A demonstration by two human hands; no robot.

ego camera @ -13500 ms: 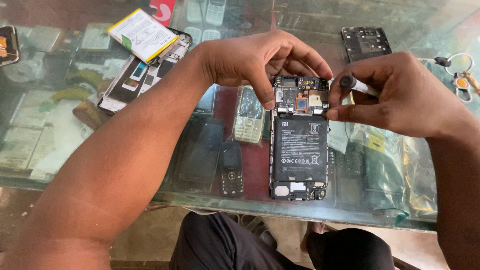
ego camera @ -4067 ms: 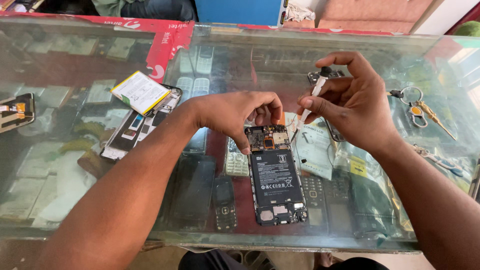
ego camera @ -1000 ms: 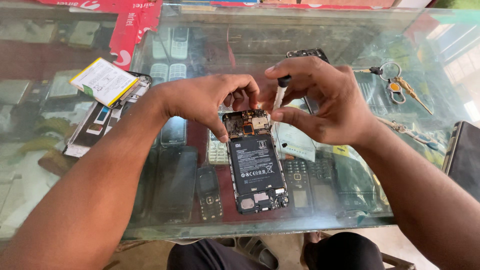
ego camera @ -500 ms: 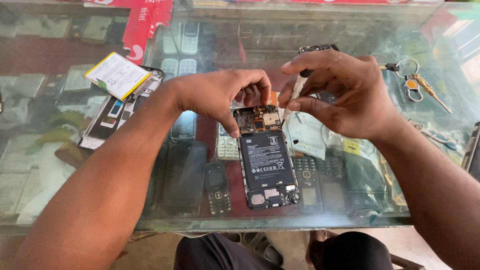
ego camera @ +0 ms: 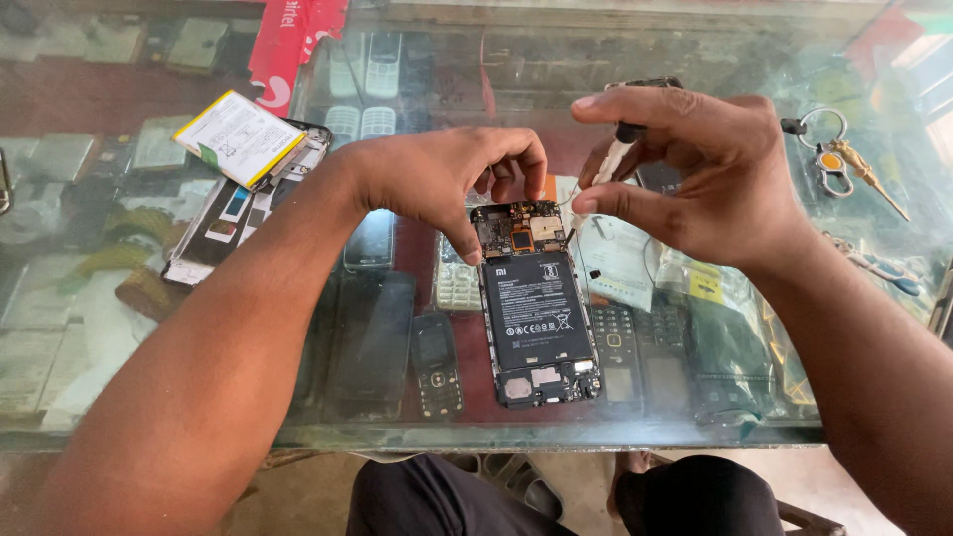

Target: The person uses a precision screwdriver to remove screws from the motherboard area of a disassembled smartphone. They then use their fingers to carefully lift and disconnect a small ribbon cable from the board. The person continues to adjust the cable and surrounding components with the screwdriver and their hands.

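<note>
Steadying the opened black smartphone with its back cover off (ego camera: 536, 313), the left hand (ego camera: 442, 184) is curling over the phone's top edge, its thumb pressing beside the exposed circuit board while the fingers are arching behind it; that grip is half closed on the phone frame. The right hand (ego camera: 710, 179) is pinching a slim white-handled screwdriver with a black cap (ego camera: 608, 169) tightly between thumb and fingers, its tip angling down at the board's upper right corner. Doing this well probably means keeping the tip seated, pressing lightly and holding the phone flat so nothing skids. The phone is lying face down near the front edge of the glass-topped display surface (ego camera: 149, 417), with old keypad phones showing underneath the glass. A yellow-edged flat battery (ego camera: 238, 134) is resting on another dismantled handset at the left, and a bunch of keys on a ring (ego camera: 839, 159) is sitting at the right.
</note>
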